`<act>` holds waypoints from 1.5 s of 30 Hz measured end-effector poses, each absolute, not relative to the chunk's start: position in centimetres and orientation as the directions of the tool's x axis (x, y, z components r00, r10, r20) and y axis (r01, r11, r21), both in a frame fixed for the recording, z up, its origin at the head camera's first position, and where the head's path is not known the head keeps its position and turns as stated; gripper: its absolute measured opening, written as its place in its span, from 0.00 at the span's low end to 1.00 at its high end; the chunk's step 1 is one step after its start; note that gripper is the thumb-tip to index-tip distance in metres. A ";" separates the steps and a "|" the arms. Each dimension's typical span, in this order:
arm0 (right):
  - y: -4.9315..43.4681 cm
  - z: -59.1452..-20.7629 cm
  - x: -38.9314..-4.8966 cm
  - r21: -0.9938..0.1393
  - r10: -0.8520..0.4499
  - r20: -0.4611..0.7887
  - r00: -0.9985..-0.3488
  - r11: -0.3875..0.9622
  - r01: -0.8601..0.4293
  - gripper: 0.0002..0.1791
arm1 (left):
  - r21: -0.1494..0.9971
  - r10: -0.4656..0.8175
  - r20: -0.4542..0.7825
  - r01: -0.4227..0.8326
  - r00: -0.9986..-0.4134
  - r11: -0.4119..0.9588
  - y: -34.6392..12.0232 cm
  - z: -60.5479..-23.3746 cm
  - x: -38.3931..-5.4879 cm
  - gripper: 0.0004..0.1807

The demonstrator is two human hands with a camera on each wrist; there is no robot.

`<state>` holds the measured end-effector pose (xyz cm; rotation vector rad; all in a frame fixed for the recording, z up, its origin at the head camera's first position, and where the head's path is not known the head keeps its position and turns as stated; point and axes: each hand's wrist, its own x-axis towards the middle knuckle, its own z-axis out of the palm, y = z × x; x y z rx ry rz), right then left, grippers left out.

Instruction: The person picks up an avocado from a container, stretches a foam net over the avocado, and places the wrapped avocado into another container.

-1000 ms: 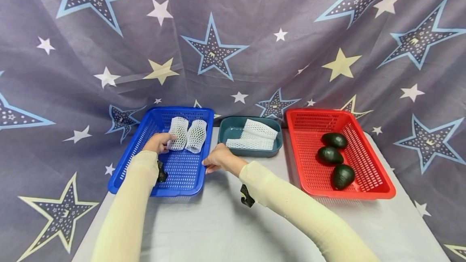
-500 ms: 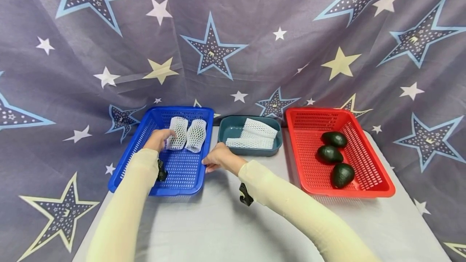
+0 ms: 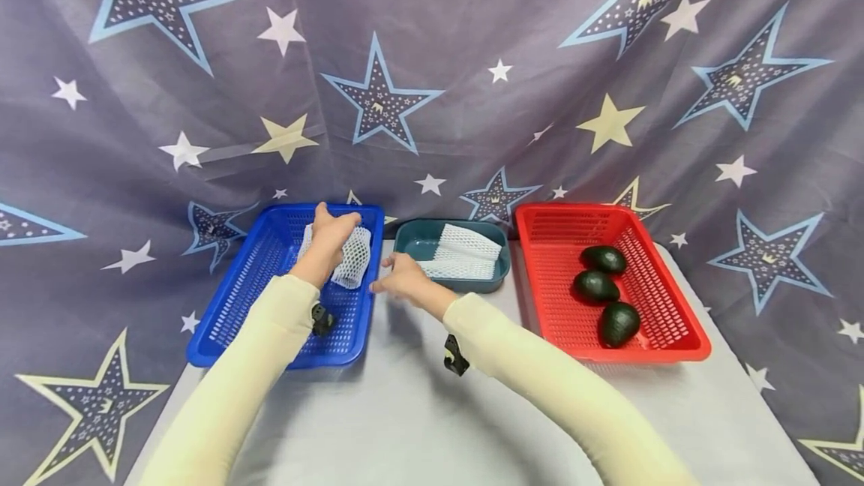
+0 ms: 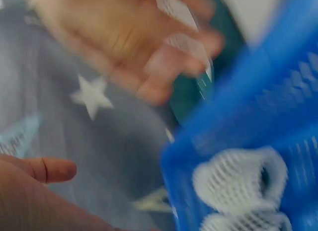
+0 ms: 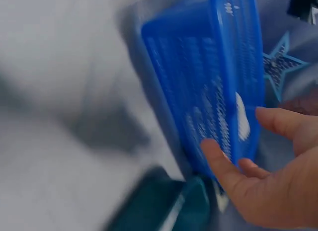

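Observation:
My left hand [image 3: 328,240] is above the blue basket [image 3: 277,287], its fingers extended and nothing in its grasp. Beneath it lie two white foam net sleeves [image 3: 354,257], bulging around something, one partly hidden by the hand. A dark patch shows at the end of one foam sleeve [image 4: 269,177] in the left wrist view. My right hand [image 3: 408,280] is by the basket's right rim, fingers spread and holding nothing. In the right wrist view those fingers [image 5: 223,166] overlap the basket's side.
A dark green tray [image 3: 451,285] with flat white foam nets [image 3: 466,252] stands right of the blue basket. Farther right, a red basket [image 3: 553,298] holds three dark avocados [image 3: 619,323]. A star-patterned curtain [image 3: 432,141] hangs behind the white table [image 3: 405,403].
My left hand has come off the left foam sleeve and moved up and right. My right hand has let go of the basket's rim and spread its fingers. The head view has shifted slightly.

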<state>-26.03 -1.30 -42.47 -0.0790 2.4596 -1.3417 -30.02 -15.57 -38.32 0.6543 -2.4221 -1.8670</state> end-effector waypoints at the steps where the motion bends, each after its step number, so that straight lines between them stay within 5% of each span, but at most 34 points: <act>1: -0.7 -42.1 -26.4 -0.818 -0.222 -0.213 -0.951 0.574 0.049 0.29 | 0.931 -0.325 -0.230 -0.305 -0.917 0.202 -14.8 -38.1 -29.7 0.51; 7: 4.4 -39.1 -28.8 -0.738 -0.277 0.005 -0.961 0.647 -0.190 0.29 | 0.964 -0.312 -0.141 -0.202 -0.940 0.173 -9.9 -38.1 -28.3 0.51; 16: 13.7 -35.4 -31.6 -0.558 -0.309 0.105 -0.945 0.768 -0.313 0.33 | 0.980 -0.204 -0.123 -0.151 -0.971 0.132 -1.1 -40.5 -25.5 0.47; 21: 18.3 -34.4 -32.2 -0.460 -0.299 0.044 -0.953 0.841 -0.285 0.35 | 0.977 -0.008 -0.183 -0.182 -0.983 0.106 3.2 -42.2 -24.3 0.47; 28: 23.8 -34.9 -32.1 -0.376 -0.325 -0.090 -0.941 0.887 -0.270 0.38 | 0.936 0.243 -0.349 -0.322 -0.905 0.145 7.1 -44.1 -23.9 0.40; 38: 28.2 -38.0 -31.7 -0.286 -0.298 -0.247 -0.922 0.932 -0.224 0.41 | 0.915 0.194 -0.403 -0.392 -0.895 0.094 10.7 -47.6 -24.4 0.20; 45: 30.6 -39.0 -31.5 -0.231 -0.336 -0.321 -0.886 0.935 -0.270 0.43 | 0.913 0.104 -0.408 -0.401 -0.907 0.082 11.5 -47.8 -24.8 0.21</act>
